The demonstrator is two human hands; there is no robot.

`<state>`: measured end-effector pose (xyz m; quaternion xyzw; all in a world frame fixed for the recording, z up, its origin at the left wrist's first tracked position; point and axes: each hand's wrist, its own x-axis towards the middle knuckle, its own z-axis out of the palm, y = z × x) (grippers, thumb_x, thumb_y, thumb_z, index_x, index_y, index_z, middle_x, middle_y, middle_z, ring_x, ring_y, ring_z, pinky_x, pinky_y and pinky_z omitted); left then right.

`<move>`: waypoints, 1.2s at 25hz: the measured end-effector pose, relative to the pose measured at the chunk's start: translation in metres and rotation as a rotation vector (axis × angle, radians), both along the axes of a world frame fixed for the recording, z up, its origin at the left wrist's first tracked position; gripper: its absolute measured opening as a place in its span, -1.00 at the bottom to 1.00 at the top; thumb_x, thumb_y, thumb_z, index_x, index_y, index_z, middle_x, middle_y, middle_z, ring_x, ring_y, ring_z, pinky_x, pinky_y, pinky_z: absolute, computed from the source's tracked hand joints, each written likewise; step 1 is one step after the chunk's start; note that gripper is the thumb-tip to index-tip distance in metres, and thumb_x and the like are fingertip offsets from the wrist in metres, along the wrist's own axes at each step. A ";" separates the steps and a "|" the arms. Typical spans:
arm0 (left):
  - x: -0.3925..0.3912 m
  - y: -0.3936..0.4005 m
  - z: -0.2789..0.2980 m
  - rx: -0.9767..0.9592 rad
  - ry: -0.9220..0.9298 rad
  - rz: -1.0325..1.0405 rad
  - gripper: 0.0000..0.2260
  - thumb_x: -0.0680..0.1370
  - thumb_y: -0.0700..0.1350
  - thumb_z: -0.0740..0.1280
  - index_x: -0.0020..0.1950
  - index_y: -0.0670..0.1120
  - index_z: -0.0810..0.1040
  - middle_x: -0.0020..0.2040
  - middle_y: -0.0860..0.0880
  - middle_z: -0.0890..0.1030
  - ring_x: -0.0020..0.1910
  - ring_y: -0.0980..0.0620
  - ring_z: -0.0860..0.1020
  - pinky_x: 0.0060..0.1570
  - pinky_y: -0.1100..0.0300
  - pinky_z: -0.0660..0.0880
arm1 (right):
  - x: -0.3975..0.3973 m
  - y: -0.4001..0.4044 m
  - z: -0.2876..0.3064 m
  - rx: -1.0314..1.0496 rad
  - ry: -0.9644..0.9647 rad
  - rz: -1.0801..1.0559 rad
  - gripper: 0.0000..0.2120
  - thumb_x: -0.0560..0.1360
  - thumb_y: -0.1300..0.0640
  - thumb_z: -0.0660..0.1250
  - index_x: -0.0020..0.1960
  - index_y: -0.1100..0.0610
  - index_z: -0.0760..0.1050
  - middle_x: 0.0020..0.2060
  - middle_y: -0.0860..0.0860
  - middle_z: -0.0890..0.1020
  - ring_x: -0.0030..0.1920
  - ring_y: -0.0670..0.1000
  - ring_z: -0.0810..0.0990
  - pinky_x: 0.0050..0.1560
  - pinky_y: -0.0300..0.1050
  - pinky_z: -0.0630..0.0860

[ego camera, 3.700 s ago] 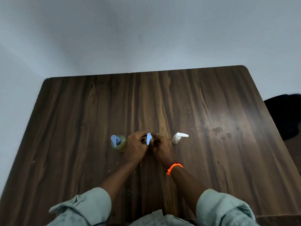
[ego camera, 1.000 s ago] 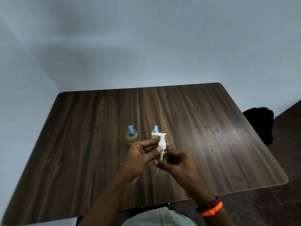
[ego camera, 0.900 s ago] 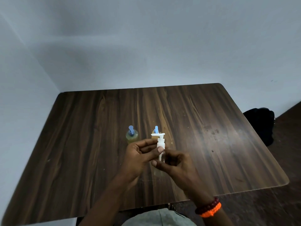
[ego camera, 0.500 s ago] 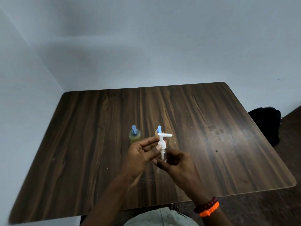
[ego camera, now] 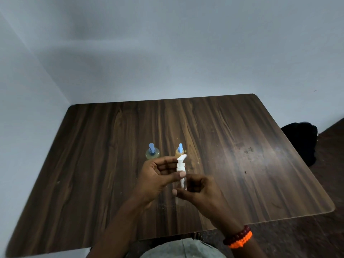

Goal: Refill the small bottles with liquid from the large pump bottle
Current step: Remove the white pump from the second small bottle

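Observation:
Above the table's near half, my left hand (ego camera: 158, 175) pinches the collar of a white pump head (ego camera: 181, 164), its nozzle pointing up and to the right. My right hand (ego camera: 199, 190) grips a small clear bottle (ego camera: 179, 197) just under it; the pump's white stem runs down into the bottle's neck. Behind my hands two bottles with blue pump tops stand on the dark wooden table (ego camera: 242, 164): a round yellowish-green bottle (ego camera: 152, 153) on the left and a smaller amber bottle (ego camera: 179, 151) beside it, partly hidden by the white pump.
The table sits in a corner, with grey walls at its far and left edges. A black bag (ego camera: 299, 140) lies on the floor past the right edge. Small stains (ego camera: 245, 148) mark the tabletop right of the bottles.
Since 3.7 s ago I lifted the white-pump bottle off the table. In the last second the pump head has turned, its nozzle swinging from the left round to the upper right.

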<state>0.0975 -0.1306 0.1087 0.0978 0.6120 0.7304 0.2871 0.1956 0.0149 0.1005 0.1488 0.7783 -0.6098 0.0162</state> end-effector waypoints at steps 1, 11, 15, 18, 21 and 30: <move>0.002 0.002 0.000 -0.054 0.031 0.043 -0.60 0.29 -0.19 0.63 0.12 -0.11 0.72 0.03 -0.18 0.78 0.06 -0.10 0.77 -0.01 0.20 0.71 | 0.000 -0.001 -0.001 0.046 0.016 0.011 -0.88 0.47 0.10 0.57 -0.12 0.09 0.64 -0.48 -0.11 0.55 -0.46 -0.24 0.48 -0.38 -0.38 0.44; 0.003 0.001 -0.006 -0.119 0.017 0.147 -0.78 0.52 -0.22 0.53 0.15 -0.18 0.73 0.01 -0.11 0.80 0.03 -0.10 0.77 0.11 0.11 0.70 | -0.001 0.004 -0.013 0.037 -0.023 0.033 -0.82 0.47 0.11 0.57 -0.01 0.16 0.66 -0.42 -0.12 0.59 -0.40 -0.28 0.56 -0.34 -0.38 0.48; -0.009 -0.003 -0.014 0.017 -0.011 0.469 -0.66 0.47 -0.05 0.54 0.18 -0.19 0.73 0.03 -0.18 0.78 0.01 -0.13 0.74 0.11 -0.02 0.67 | 0.009 0.003 -0.023 0.038 -0.038 0.053 -0.86 0.44 0.09 0.60 -0.04 0.06 0.69 -0.32 0.03 0.71 -0.34 -0.10 0.66 -0.28 -0.30 0.54; -0.012 -0.015 -0.036 -0.031 0.107 0.535 -0.65 0.43 0.04 0.58 0.13 -0.10 0.76 -0.02 -0.06 0.81 -0.03 0.01 0.78 -0.03 0.18 0.71 | 0.023 0.010 -0.034 0.055 -0.062 -0.020 -0.86 0.41 0.02 0.62 -0.09 -0.11 0.69 -0.27 -0.02 0.76 -0.27 -0.09 0.73 -0.27 -0.23 0.64; -0.003 -0.015 -0.078 -0.335 0.244 0.286 -0.87 0.46 -0.09 0.61 -0.04 0.08 0.76 -0.16 0.18 0.79 -0.17 0.25 0.75 -0.22 0.44 0.61 | 0.035 0.017 -0.045 0.064 -0.060 -0.101 -0.84 0.39 0.00 0.63 -0.06 -0.13 0.71 -0.26 -0.03 0.74 -0.24 -0.06 0.73 -0.25 -0.14 0.67; -0.012 0.012 -0.186 -0.752 0.071 0.253 -0.81 0.42 -0.25 0.63 -0.08 -0.22 0.66 -0.30 -0.05 0.64 -0.34 0.05 0.59 -0.29 0.18 0.45 | 0.045 0.024 -0.053 0.011 0.012 -0.291 -0.64 0.36 0.00 0.65 0.14 -0.08 0.70 -0.01 -0.11 0.79 0.00 -0.05 0.78 0.01 0.01 0.74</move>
